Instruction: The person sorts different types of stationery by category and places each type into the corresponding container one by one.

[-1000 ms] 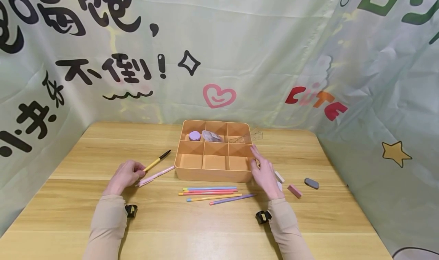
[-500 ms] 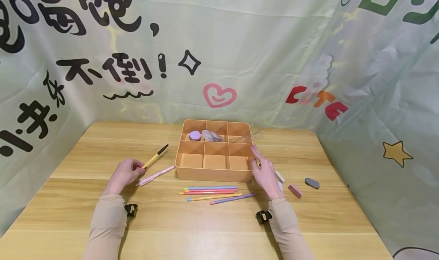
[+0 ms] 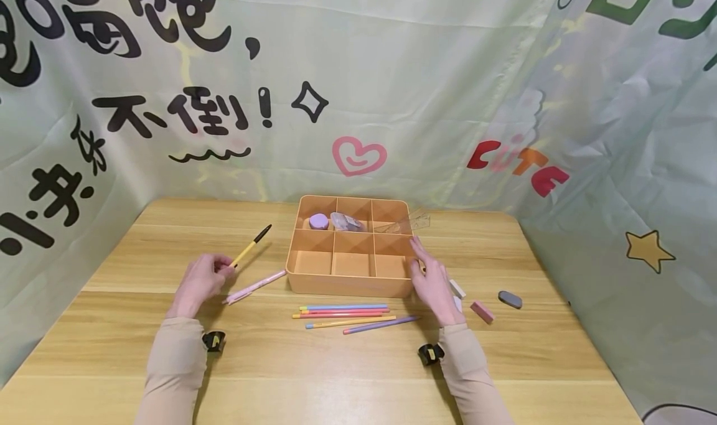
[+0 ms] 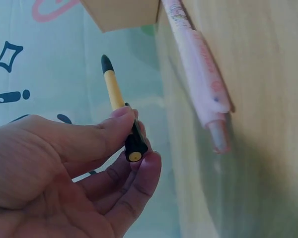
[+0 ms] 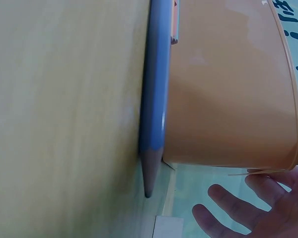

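My left hand (image 3: 201, 283) pinches a yellow pen (image 3: 251, 247) with black ends between thumb and fingertips. In the left wrist view the pen (image 4: 114, 89) points away from the palm, its clip end (image 4: 135, 153) towards the camera. A pink pen (image 3: 256, 287) lies on the table just right of that hand. My right hand (image 3: 434, 288) rests at the right side of an orange six-compartment box (image 3: 350, 285), fingers extended. In the right wrist view its spread fingers (image 5: 238, 206) show past the box's corner, the thumb mostly cut off.
Several coloured pencils (image 3: 350, 316) lie before the box. A purple round object (image 3: 318, 221), a clear purplish item (image 3: 346, 222) and a transparent ruler (image 3: 417, 221) occupy its back row. Pink (image 3: 482, 312), grey (image 3: 510, 299) and white (image 3: 457, 288) blocks, like erasers, lie to the right.
The left hand has moved slightly away from me with the yellow pen, whose tip now sits farther back and a little left. The right hand and box have stayed put.
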`<state>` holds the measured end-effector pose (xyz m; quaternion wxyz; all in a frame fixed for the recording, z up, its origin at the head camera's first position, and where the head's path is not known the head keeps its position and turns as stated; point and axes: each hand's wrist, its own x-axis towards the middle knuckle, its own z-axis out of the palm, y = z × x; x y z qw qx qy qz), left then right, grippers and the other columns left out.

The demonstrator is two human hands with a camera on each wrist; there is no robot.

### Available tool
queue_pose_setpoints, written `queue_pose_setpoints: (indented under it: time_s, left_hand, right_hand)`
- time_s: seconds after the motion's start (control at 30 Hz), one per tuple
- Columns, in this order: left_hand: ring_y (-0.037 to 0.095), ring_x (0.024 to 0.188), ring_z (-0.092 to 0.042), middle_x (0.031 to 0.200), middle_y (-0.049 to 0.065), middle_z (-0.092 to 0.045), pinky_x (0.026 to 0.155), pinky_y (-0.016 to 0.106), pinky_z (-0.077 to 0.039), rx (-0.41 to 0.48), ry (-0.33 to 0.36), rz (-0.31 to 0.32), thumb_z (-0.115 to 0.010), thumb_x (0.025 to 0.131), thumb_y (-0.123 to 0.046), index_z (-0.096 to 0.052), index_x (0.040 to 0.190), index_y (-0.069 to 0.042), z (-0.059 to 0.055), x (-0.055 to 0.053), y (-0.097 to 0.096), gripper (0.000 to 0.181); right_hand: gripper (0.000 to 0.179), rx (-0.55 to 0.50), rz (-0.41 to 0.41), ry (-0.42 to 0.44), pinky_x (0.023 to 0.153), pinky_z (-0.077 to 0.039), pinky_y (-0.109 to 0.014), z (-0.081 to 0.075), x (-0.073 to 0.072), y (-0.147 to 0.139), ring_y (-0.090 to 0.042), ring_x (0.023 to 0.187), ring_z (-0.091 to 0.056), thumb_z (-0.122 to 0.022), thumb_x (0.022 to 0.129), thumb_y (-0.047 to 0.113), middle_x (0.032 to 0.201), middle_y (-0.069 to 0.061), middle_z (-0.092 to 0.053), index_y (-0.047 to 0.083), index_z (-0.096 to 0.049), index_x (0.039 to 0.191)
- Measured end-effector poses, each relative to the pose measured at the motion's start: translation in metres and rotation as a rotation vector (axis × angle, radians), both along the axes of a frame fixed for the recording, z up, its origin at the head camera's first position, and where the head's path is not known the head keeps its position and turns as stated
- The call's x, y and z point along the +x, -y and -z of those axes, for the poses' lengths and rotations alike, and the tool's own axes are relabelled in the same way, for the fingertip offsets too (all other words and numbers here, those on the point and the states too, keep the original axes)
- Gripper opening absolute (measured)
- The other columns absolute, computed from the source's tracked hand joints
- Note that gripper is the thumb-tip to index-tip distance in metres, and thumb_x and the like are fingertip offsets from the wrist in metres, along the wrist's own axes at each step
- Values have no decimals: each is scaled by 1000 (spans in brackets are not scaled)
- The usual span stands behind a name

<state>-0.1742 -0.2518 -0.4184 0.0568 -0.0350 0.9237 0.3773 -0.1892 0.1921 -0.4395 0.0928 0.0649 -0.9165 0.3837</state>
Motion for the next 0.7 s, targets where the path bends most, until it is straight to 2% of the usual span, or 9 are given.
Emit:
queue_pose_setpoints:
  time_s: [0.13,0.33,0.57,0.7]
  left_hand:
    - [16,68,-53,90,18,-64,51,24,-43,-14,-56,-3,-58,98,-5,-63,119,11,-4,1,-2,27]
    - [20,76,-54,90,16,-65,63,27,-42,-76,-164,-1,-57,99,-8,-63,120,10,-13,5,-7,29]
    - [27,83,-63,94,22,-70,70,28,-45,-90,-281,-11,-57,97,-8,-66,115,10,-25,9,-13,26]
    - [25,79,-64,92,22,-71,63,22,-46,-52,-387,-52,-60,96,-5,-69,112,9,-29,11,-17,23]
  right_hand:
    - [50,3,2,3,57,-40,-29,0,0,0,-13,47,-35,-45,102,9,162,-4,-36,6,-43,152]
    - [49,0,5,-9,57,-39,-31,-1,0,1,-26,62,-51,-46,102,8,162,-7,-38,5,-44,151]
    - [48,-6,9,-7,55,-40,-30,-1,0,1,-29,55,-46,-47,102,9,161,-9,-39,5,-45,151]
    - [48,-6,7,-17,59,-40,-32,0,-1,1,-37,85,-63,-47,102,8,160,-10,-40,4,-46,150]
